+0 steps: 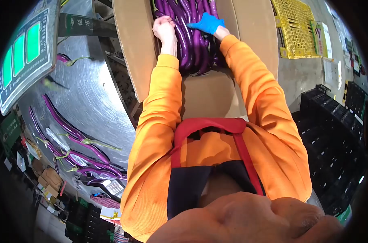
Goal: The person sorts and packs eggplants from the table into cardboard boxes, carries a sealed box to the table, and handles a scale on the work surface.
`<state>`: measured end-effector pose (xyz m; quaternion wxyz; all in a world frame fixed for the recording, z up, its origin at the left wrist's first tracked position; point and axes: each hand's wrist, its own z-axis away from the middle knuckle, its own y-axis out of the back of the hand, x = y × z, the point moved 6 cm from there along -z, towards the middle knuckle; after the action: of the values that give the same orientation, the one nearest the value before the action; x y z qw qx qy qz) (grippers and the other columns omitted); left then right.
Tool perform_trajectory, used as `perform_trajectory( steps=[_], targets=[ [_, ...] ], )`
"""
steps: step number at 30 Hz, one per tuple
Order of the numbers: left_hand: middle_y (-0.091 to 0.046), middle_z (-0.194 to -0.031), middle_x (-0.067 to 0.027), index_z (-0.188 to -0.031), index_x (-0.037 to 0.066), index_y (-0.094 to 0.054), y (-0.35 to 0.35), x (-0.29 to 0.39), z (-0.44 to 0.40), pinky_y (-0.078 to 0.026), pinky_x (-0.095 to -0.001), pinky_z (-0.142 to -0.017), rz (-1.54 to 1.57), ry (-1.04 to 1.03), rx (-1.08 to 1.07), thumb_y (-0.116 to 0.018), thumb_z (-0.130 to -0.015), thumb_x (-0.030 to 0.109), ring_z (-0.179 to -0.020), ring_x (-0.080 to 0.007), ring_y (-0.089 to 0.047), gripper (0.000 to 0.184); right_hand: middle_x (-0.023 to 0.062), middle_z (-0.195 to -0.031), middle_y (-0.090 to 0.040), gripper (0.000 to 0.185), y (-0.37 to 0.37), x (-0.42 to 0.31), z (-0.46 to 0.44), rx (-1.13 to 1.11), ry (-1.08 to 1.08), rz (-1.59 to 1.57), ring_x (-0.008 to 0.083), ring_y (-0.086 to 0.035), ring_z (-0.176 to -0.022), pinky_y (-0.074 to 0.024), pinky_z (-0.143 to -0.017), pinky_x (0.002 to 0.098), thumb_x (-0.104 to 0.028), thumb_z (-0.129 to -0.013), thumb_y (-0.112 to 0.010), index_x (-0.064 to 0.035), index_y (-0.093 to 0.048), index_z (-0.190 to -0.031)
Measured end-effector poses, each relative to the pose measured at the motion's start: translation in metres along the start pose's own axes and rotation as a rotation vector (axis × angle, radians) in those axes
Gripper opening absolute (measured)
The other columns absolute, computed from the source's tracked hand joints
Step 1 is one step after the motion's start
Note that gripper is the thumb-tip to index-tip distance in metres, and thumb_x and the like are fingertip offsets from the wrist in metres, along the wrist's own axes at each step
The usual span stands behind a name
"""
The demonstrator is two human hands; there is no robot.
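Long purple eggplants (185,44) lie lengthwise in a cardboard box (249,32) at the top of the head view. My left hand (165,30), bare, is at the left side of the pile with its fingers curled in; what they hold, if anything, is hidden. In a blue glove, my right hand (208,24) rests on the eggplants at the right side. Its thumb points left, apart from the other fingers, and the palm faces down. Both wrists come out of orange sleeves and reach over the near part of the box.
A metal table (93,87) on the left carries loose eggplants (70,127) and clear plastic wrap. Above it stands a scale display (26,52) with green panels. On the right are black crates (330,137) and a yellow plastic pallet (299,26). Box flaps stand out at both sides.
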<state>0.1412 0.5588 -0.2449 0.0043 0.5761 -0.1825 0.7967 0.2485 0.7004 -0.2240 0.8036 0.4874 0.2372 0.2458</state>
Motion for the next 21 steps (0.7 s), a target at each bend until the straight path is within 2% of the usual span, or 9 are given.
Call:
perform_trajectory(
  steps=[2, 6, 7, 10, 11, 13, 16, 19, 21],
  targets=[
    [-0.060, -0.073, -0.0118, -0.087, -0.005, -0.058, 0.008, -0.025, 0.003, -0.052, -0.0267, -0.055, 0.069, 0.197, 0.008, -0.042, -0.086, 0.000, -0.058, -0.0177, -0.060, 0.017, 0.0130, -0.107, -0.062, 0.053, -0.007, 0.009, -0.008, 0.051, -0.015, 0.017, 0.0306, -0.057, -0.105, -0.0390, -0.088, 0.0566, -0.055, -0.076, -0.056, -0.0090, -0.062, -0.101],
    [-0.061, -0.074, -0.0091, -0.085, -0.003, -0.060, 0.005, -0.029, 0.023, -0.051, -0.0262, -0.053, -0.223, 0.110, -0.101, -0.044, -0.085, 0.001, -0.058, -0.0153, -0.060, 0.016, 0.0149, -0.112, -0.059, 0.051, -0.026, 0.055, -0.019, -0.407, -0.067, -0.404, 0.0320, -0.053, -0.109, -0.0339, -0.093, 0.0560, -0.049, -0.079, -0.056, -0.0082, -0.055, -0.110],
    [-0.061, -0.074, -0.0091, -0.085, -0.003, -0.060, 0.003, -0.029, 0.029, -0.051, -0.0262, -0.053, -0.225, 0.123, -0.103, -0.044, -0.085, 0.001, -0.058, -0.0153, -0.060, 0.016, 0.0144, -0.104, -0.060, 0.051, 0.005, 0.040, 0.002, -0.357, -0.033, -0.479, 0.0287, -0.056, -0.095, -0.0396, -0.082, 0.0490, -0.044, -0.081, -0.055, -0.0048, -0.052, -0.114],
    [-0.064, -0.077, -0.0086, -0.082, 0.002, -0.064, -0.028, -0.007, 0.044, -0.051, -0.0297, -0.053, -0.657, -0.178, -0.390, -0.049, -0.082, 0.002, -0.059, -0.0176, -0.062, 0.015, 0.0133, -0.088, -0.062, 0.053, 0.038, 0.023, 0.029, -0.248, 0.034, -0.634, 0.0221, -0.062, -0.067, -0.0509, -0.059, 0.0350, -0.035, -0.085, -0.055, 0.0020, -0.045, -0.122],
    [-0.064, -0.077, -0.0086, -0.082, 0.002, -0.064, -0.030, -0.008, 0.051, -0.051, -0.0297, -0.053, -0.660, -0.178, -0.397, -0.049, -0.082, 0.002, -0.059, -0.0176, -0.062, 0.015, 0.0152, -0.095, -0.061, 0.050, 0.014, 0.034, 0.013, -0.153, 0.044, -0.391, 0.0264, -0.060, -0.079, -0.0467, -0.070, 0.0407, -0.036, -0.083, -0.055, -0.0003, -0.047, -0.119],
    [-0.065, -0.077, -0.0104, -0.079, 0.007, -0.066, -0.055, 0.000, 0.081, -0.052, -0.0340, -0.057, -1.058, -0.714, -0.592, -0.054, -0.078, 0.011, -0.064, -0.0238, -0.064, 0.013, 0.0189, -0.109, -0.059, 0.045, -0.011, 0.042, -0.008, 0.039, 0.073, 0.100, 0.0349, -0.055, -0.104, -0.0384, -0.091, 0.0521, -0.038, -0.080, -0.055, -0.0050, -0.050, -0.111],
    [-0.065, -0.077, -0.0152, -0.077, 0.007, -0.065, -0.060, -0.016, 0.117, -0.052, -0.0362, -0.061, -1.110, -0.940, -0.875, -0.053, -0.079, 0.018, -0.069, -0.0303, -0.064, 0.017, 0.0201, -0.107, -0.060, 0.039, -0.019, 0.036, 0.000, -0.042, 0.027, 0.002, 0.0367, -0.055, -0.103, -0.0394, -0.090, 0.0503, -0.030, -0.081, -0.054, -0.0037, -0.051, -0.109],
    [-0.066, -0.085, -0.0088, -0.074, 0.008, -0.062, -0.065, -0.042, 0.146, -0.052, -0.0364, -0.060, -1.585, -0.573, -1.259, -0.053, -0.079, 0.019, -0.070, -0.0275, -0.065, 0.015, 0.0202, -0.104, -0.061, 0.034, -0.022, 0.034, -0.001, -0.076, 0.041, 0.018, 0.0380, -0.056, -0.100, -0.0413, -0.088, 0.0494, -0.025, -0.081, -0.052, -0.0031, -0.051, -0.107],
    [-0.066, -0.084, -0.0088, -0.074, 0.008, -0.062, -0.059, -0.055, 0.157, -0.051, -0.0372, -0.060, -1.556, -0.551, -1.197, -0.053, -0.078, 0.018, -0.069, -0.0276, -0.065, 0.014, 0.0192, -0.100, -0.062, 0.032, -0.028, 0.033, -0.005, -0.060, 0.112, 0.131, 0.0387, -0.058, -0.096, -0.0441, -0.084, 0.0492, -0.023, -0.082, -0.051, -0.0030, -0.051, -0.107]
  ],
)
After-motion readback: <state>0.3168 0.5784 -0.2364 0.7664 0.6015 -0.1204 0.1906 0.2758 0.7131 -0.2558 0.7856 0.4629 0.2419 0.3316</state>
